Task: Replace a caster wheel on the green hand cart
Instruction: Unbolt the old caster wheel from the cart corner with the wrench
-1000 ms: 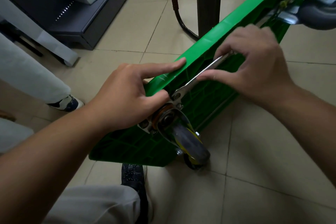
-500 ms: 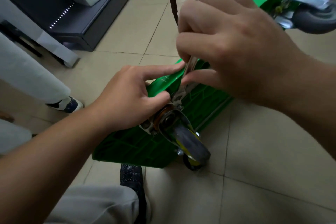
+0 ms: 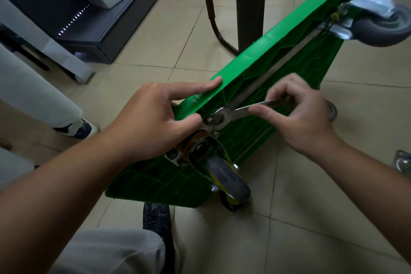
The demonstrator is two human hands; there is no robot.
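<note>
The green hand cart (image 3: 278,51), tipped on edge across the frame's centre, looks like stiff, light plastic, best steadied by its rim. Its caster wheel (image 3: 226,180), at lower centre, seems heavier. The left hand (image 3: 151,124) grips the rim, forefinger straight along it. The right hand (image 3: 302,113) pinches the slim wrench (image 3: 242,111), which is set on a mounting bolt (image 3: 210,119).

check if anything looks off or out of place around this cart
The green cart stands tipped on its edge, which suits the job. One stray thing: a loose metal plate lying on the floor at far right.
</note>
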